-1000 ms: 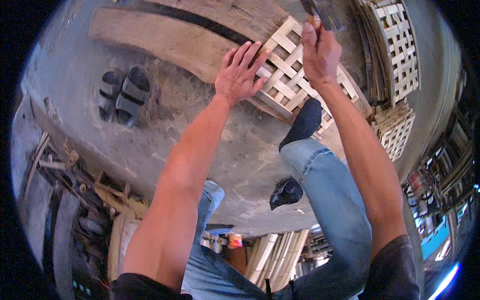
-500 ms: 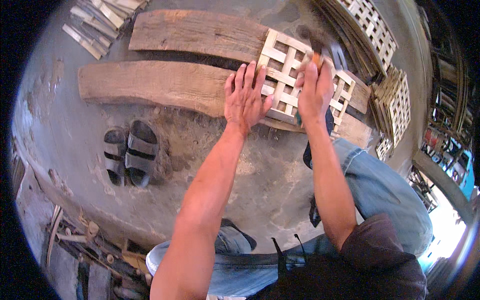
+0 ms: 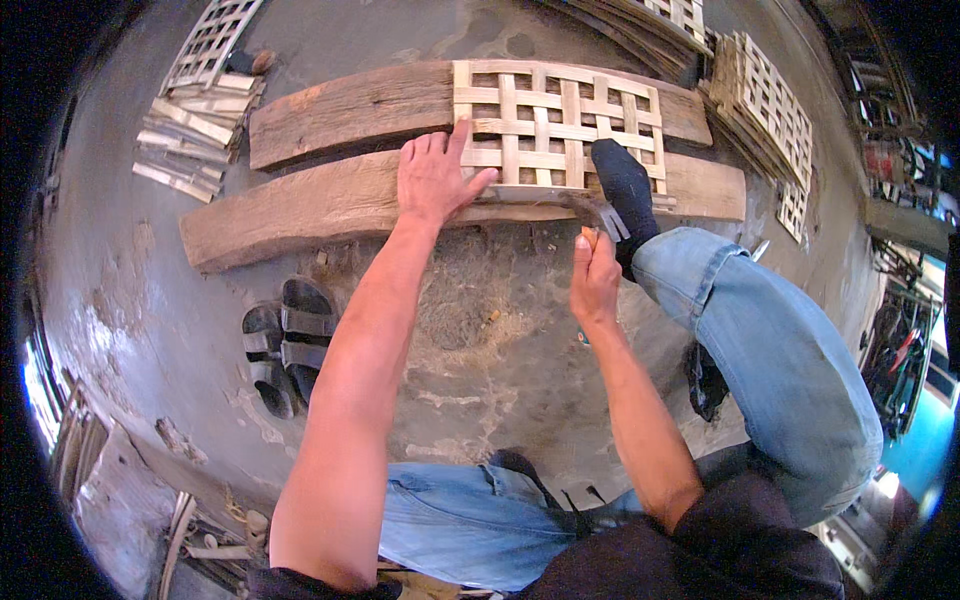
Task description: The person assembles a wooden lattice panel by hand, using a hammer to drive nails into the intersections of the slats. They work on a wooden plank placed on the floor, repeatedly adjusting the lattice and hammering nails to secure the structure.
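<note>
A pale bamboo lattice panel (image 3: 545, 125) lies across two weathered wooden beams (image 3: 300, 205) on the ground. My left hand (image 3: 432, 178) presses flat on the panel's near left corner, fingers spread. My right hand (image 3: 594, 280) is shut on the handle of a dark-bladed chopping knife (image 3: 560, 203), whose blade lies along the panel's near edge. My foot in a black sock (image 3: 625, 185) rests on the panel's near right part. My other leg, in blue jeans, is folded below.
A pair of dark sandals (image 3: 285, 340) sits on the concrete at left. Loose bamboo strips (image 3: 195, 140) and another lattice (image 3: 215, 40) lie upper left. Stacks of finished lattice panels (image 3: 765, 110) stand at upper right. Wood scraps sit lower left.
My right hand came down from a raised position and now holds the knife at the panel's near edge. My left hand stayed on the panel. The view tilted downward.
</note>
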`<state>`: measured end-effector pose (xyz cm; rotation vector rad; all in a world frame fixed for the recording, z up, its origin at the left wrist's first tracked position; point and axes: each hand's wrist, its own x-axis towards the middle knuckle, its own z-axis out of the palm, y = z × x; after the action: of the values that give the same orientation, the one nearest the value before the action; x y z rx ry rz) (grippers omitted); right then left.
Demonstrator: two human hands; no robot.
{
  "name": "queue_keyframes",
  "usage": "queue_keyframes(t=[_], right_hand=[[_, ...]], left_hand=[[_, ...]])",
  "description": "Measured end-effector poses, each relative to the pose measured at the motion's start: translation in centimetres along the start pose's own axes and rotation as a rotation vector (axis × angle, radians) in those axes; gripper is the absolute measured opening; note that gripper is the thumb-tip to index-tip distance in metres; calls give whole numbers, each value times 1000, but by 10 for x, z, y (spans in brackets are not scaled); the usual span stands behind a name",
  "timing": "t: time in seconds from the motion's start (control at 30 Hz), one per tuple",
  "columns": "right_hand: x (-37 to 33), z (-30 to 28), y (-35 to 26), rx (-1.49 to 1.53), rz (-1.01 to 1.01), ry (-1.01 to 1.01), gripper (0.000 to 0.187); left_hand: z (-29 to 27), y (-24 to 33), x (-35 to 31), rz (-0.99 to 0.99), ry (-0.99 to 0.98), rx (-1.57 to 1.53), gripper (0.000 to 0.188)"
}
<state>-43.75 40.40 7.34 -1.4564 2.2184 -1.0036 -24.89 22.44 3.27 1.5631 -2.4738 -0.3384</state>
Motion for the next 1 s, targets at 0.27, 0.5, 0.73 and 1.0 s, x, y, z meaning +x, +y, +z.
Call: queue_keyframes(t=[0.27, 0.5, 0.73, 1.0], right_hand=[[21, -12, -5, -3, 127, -106, 31], [14, -11, -14, 10, -5, 2, 27], [17, -18, -38, -8, 39, -3, 33], [5, -1, -23, 97, 210, 97, 34]], left_hand=[[4, -1, -4, 57, 36, 95, 91], [6, -6, -3, 91, 63, 80, 94], [7, -10, -5, 108, 103, 128, 101], [6, -10, -8, 122, 142, 137, 96]])
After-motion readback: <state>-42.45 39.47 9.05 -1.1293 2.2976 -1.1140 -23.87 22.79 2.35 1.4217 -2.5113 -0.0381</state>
